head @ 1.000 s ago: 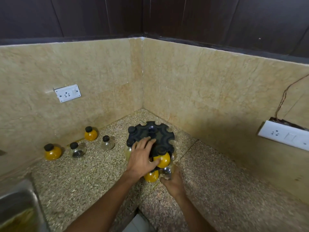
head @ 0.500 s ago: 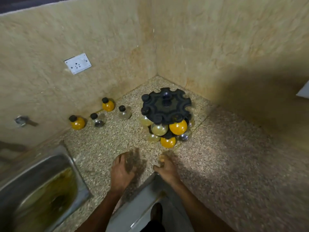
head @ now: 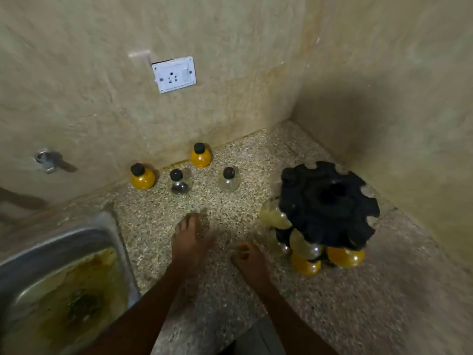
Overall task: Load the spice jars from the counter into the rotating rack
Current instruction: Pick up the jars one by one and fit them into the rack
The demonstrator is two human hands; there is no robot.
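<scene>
Four jars are seen standing loose on the speckled table (head: 332, 316), near the back wall. A yellow-filled jar (head: 142, 177) is set furthest left, close to the wall. Just beside it a clear jar (head: 180, 182) with a little dark matter at its bottom is placed. A second yellow jar (head: 200, 156) is set behind, against the wall, and a clear, nearly empty jar (head: 228, 180) is placed to its right. All four are upright and capped in black.

The black rack (head: 328, 203) is found in the corner, to the right of the loose jars and well apart from them. Under its notched top disc several jars are held: two pale ones (head: 275, 216) on the left side, and two yellow ones (head: 345, 257) low at the front. Several notches along the far rim are seen open.

The left hand (head: 190, 242) is held over the table between the loose jars and the rack, fingers straight and together, with nothing in its grip. The right hand (head: 249, 257) is held just beside the rack's lower jars, fingers loosely curled, with nothing gripped; contact with them cannot be told.

A steel sink (head: 64, 265) with yellowish residue is seen at left, and a socket (head: 174, 74) on the wall.
</scene>
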